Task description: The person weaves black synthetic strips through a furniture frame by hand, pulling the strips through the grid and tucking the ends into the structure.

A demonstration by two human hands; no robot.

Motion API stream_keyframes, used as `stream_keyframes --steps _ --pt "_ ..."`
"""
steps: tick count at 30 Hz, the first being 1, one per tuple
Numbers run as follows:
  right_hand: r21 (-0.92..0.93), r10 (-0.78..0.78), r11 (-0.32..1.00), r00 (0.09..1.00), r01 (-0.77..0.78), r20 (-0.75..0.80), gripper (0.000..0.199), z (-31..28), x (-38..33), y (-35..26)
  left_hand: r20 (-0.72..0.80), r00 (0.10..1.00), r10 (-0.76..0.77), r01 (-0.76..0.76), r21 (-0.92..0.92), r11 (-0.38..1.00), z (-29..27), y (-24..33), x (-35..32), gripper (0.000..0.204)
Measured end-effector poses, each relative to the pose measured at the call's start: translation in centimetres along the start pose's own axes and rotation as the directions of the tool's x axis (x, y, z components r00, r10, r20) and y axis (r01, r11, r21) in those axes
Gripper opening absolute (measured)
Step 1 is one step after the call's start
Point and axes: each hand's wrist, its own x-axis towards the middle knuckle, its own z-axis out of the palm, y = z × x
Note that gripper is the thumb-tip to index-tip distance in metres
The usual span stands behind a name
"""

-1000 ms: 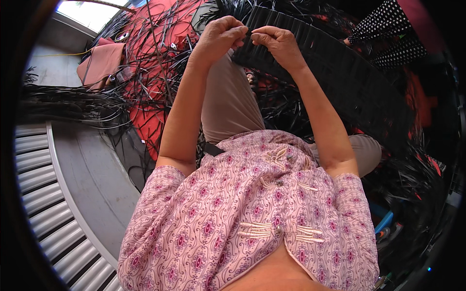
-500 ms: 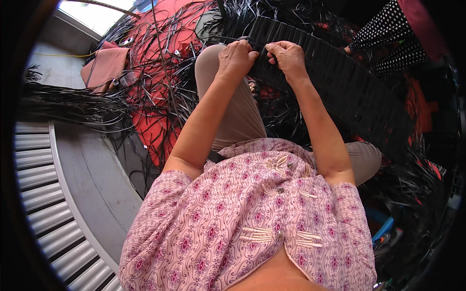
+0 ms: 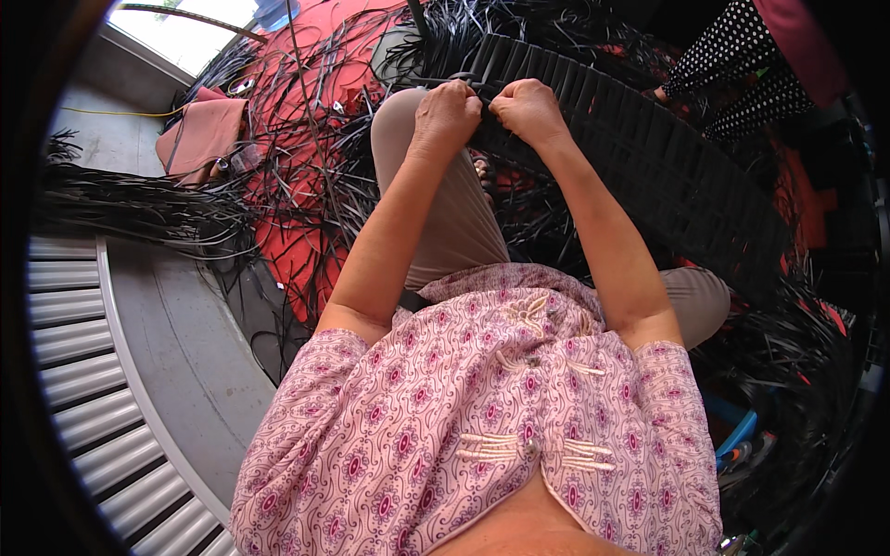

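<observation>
My left hand is closed at the near-left corner of a long black woven panel, with a black strip showing just past its fingers. Close beside it on the right, my right hand is curled with its fingertips pressed together against the same corner. What those fingertips pinch is too small and hidden to tell. The panel, made of flat black bands, runs from my hands toward the right, past my bent knee.
Loose black strips lie tangled over a red floor covering. A thick bundle of strips crosses at the left, above a slatted metal surface. A pinkish cloth lies at the upper left. Another person's dotted trouser leg is at the upper right.
My right hand has moved slightly left, nearer my left hand, and has turned so its back faces up. My left hand has barely shifted.
</observation>
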Motion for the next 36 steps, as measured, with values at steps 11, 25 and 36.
stream_keyframes --steps 11,25,36 --pt "0.026 -0.029 0.999 0.996 0.027 0.083 0.021 1.2 1.9 1.6 0.278 0.960 -0.040 0.109 -0.239 0.965 -0.3 -2.2 1.2 0.027" --pt "-0.135 -0.219 0.973 0.934 0.188 -0.283 0.018 2.2 -2.5 -1.0 0.307 0.948 -0.082 0.199 -0.374 0.906 -1.7 -2.9 1.7 0.015" --pt "-0.521 -0.632 0.756 0.649 0.395 -0.424 0.027 1.1 -7.7 3.5 0.185 0.946 -0.267 0.323 -0.620 0.715 -1.6 -3.2 1.4 0.010"
